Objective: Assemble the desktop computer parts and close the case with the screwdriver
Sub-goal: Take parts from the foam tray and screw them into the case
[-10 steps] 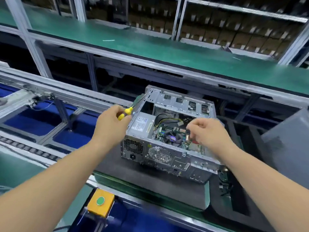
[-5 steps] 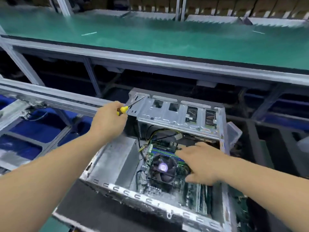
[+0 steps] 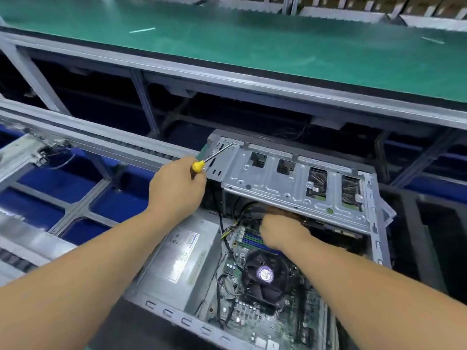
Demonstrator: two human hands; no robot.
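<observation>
An open grey computer case [image 3: 298, 188] lies on its side in front of me. Inside it are the silver power supply [image 3: 182, 251], the motherboard [image 3: 242, 311] and a black CPU fan [image 3: 265, 274]. My left hand [image 3: 177, 188] is closed around a yellow-handled screwdriver [image 3: 202, 164], whose shaft points up and right over the case's far left corner. My right hand [image 3: 280, 233] reaches under the drive cage [image 3: 290, 183], above the blue memory slots [image 3: 252, 239]. Its fingers are hidden by the cage, so what they hold is unclear.
A green conveyor belt [image 3: 252, 46] runs across the back on a grey metal frame. To the left are aluminium rails [image 3: 75, 137] over blue bins [image 3: 50, 178]. Black foam [image 3: 442, 223] sits to the right of the case.
My view has moved closer to the case and tilted down. My right hand has pushed further in under the drive cage. My left hand keeps the screwdriver at the case's far left corner.
</observation>
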